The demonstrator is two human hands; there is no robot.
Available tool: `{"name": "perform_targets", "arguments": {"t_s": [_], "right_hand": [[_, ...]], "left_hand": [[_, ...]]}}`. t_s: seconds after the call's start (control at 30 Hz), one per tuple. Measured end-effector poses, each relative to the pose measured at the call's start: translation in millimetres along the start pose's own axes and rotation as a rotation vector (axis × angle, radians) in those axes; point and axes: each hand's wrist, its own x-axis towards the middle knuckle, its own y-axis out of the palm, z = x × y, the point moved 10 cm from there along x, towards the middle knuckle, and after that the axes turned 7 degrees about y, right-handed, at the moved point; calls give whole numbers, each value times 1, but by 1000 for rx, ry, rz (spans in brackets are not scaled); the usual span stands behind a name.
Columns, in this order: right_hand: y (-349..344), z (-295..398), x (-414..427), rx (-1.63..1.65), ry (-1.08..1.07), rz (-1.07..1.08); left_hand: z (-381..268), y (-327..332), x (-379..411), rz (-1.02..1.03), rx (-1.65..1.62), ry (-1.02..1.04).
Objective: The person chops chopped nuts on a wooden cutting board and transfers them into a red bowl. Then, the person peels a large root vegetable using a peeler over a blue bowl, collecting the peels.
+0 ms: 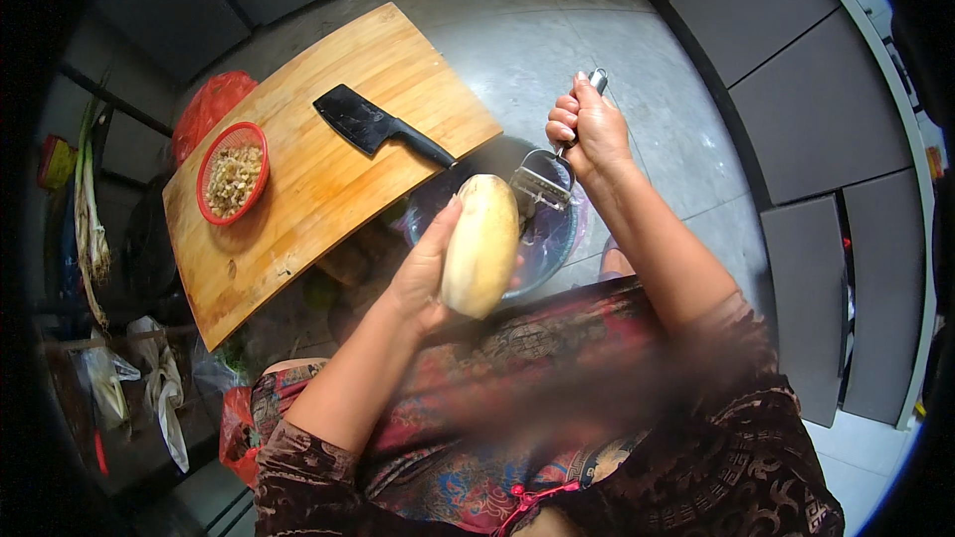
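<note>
My left hand [425, 268] grips a pale yellow oblong gourd or melon [481, 246] from its left side and beneath. Its surface looks smooth, with a whitish patch near the lower left. In my right hand [589, 123] is the handle of a wide metal peeler [543, 186], blade end pointing down. The peeler's head is just right of the gourd's upper end, with a small gap between them, and whitish scraps cling to it. Below both lies a round basin [548, 272] lined with a thin plastic bag, with some scraps inside.
On a wooden board [313, 186] at the left rest a black cleaver [380, 127], its handle reaching the near edge, and a red plastic basket [233, 173] of small chopped pieces. Green onions [88, 216] stand farther left. Grey cabinets [817, 104] line the right side.
</note>
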Motion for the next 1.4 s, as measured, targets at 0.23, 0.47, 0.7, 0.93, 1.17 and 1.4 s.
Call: {"name": "perform_targets", "arguments": {"t_s": [0.23,0.47,0.7,0.93,1.17,1.4], "right_hand": [[23,-34,-34,-29,99,90],[35,-61,-60,-83,154,156],[26,-65,-56,-91,201,131],[28,-57,-58,-86,206,90],[15,-65,-45,-90,271,71],[-52,4,15,-168,-83,-125]], "left_hand": [[10,-9,4,-111,-144,-42],[22,3,8,-81,-172,-46],[33,0,12,-10,-184,-69],[36,8,10,65,-177,-122],[45,12,6,107,-266,-166],[27,49,-29,254,-194,-149]]}}
